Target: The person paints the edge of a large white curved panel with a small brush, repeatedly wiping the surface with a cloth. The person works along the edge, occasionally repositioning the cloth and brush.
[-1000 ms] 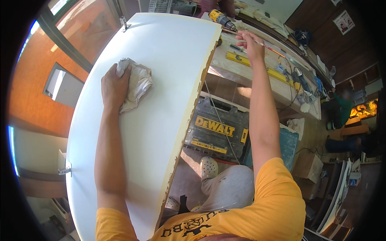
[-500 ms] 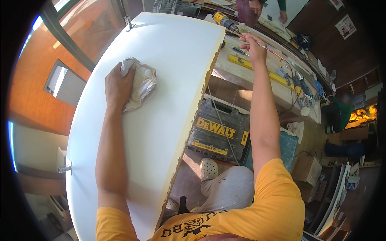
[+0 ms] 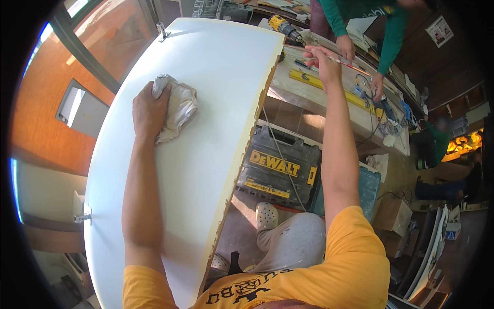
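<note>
A large white door panel [image 3: 206, 134] with one curved side lies in front of me. Pale tape lines its right edge, where a rough brown core shows. My left hand [image 3: 150, 109] grips a crumpled white rag [image 3: 177, 110] resting on the panel. Past the panel's right edge, my right hand [image 3: 324, 64] is raised over the workbench, its fingers closed on a thin stick [image 3: 356, 68] with a red section, perhaps a slim brush. Metal hinges [image 3: 162, 32] are fixed along the curved side.
On the workbench [image 3: 303, 90] lie a yellow drill [image 3: 284, 26], a yellow level [image 3: 329, 90] and several corded tools. A black tool case [image 3: 280, 165] stands below, beside a teal case [image 3: 373, 188]. A co-worker in green sleeves [image 3: 393, 46] reaches over the bench.
The co-worker has leaned in, with both hands now over the bench near the tools. My hands keep nearly the same places, rag and stick still held.
</note>
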{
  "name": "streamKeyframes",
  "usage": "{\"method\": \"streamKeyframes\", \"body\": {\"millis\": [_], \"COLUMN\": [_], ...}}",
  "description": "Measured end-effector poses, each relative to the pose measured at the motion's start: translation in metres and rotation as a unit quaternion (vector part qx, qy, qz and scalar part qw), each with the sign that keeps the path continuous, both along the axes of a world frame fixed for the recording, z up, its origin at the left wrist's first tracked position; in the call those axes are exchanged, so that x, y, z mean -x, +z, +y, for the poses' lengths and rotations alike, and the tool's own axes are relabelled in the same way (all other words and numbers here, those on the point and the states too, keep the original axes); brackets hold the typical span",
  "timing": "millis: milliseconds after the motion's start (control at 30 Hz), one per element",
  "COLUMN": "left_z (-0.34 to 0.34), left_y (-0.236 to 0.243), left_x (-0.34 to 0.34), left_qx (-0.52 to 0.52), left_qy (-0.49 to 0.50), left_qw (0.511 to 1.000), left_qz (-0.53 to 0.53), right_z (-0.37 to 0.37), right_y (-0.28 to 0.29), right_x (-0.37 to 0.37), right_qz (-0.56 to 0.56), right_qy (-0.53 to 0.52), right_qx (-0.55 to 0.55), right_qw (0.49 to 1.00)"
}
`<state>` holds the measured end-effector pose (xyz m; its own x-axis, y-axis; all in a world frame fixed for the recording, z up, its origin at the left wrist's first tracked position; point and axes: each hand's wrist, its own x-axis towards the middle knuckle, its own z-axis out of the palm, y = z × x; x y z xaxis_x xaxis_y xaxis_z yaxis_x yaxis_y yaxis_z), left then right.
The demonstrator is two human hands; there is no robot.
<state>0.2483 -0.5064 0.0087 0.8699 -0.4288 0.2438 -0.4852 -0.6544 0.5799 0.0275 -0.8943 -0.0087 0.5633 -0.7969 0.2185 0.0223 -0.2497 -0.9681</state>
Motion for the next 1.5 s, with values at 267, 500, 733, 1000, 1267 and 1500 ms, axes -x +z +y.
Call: {"method": "streamKeyframes", "body": {"millis": [267, 500, 733, 1000, 1267, 1500], "left_z": [0.0, 0.0, 0.001, 0.001, 0.002, 0.001], "left_y": [0.0, 0.001, 0.002, 0.001, -0.001, 0.0], "left_x": [0.0, 0.001, 0.001, 0.001, 0.0, -0.001], "left_qx": [-0.003, 0.001, 0.002, -0.002, 0.011, 0.004], "left_qy": [0.002, -0.002, 0.005, 0.006, 0.002, -0.003], "left_qw": [1.0, 1.0, 1.0, 1.0, 1.0, 1.0], "left_qz": [0.004, 0.012, 0.006, 0.0, -0.008, 0.008], "right_z": [-0.004, 0.004, 0.009, 0.013, 0.021, 0.017], "right_y": [0.006, 0.0, 0.004, 0.011, 0.021, 0.019], "right_x": [0.002, -0.005, -0.003, 0.006, 0.021, 0.015], "right_qz": [-0.029, 0.026, 0.044, 0.051, 0.075, 0.033], "right_qy": [-0.006, -0.019, -0.013, 0.016, 0.058, 0.002], "right_qx": [0.04, 0.029, 0.035, 0.038, 0.038, 0.067], "right_qw": [0.999, 0.999, 0.998, 0.998, 0.995, 0.997]}}
